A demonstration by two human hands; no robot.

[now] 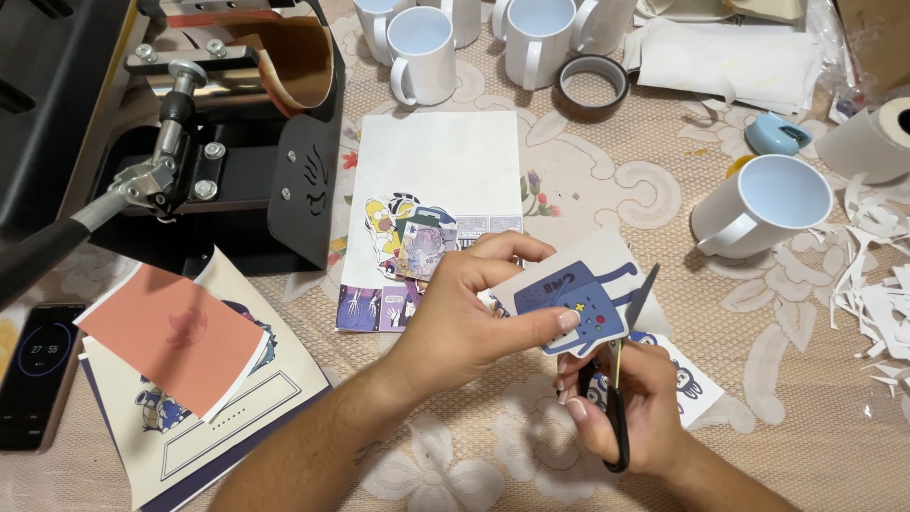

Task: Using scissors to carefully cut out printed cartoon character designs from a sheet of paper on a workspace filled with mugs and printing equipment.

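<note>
The left hand pinches a printed blue cartoon cutout, held over the bench below the white mug lying on its side; the right hand is closed around black scissors, blades parted at the print's right edge; white margin remains above the figure, so trimming looks partly done; paper scraps lie right of the mug.

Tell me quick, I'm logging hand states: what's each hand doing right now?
Left hand: closed, pinching the printed paper cutout.
Right hand: closed around the scissors, cutting that paper.
</note>
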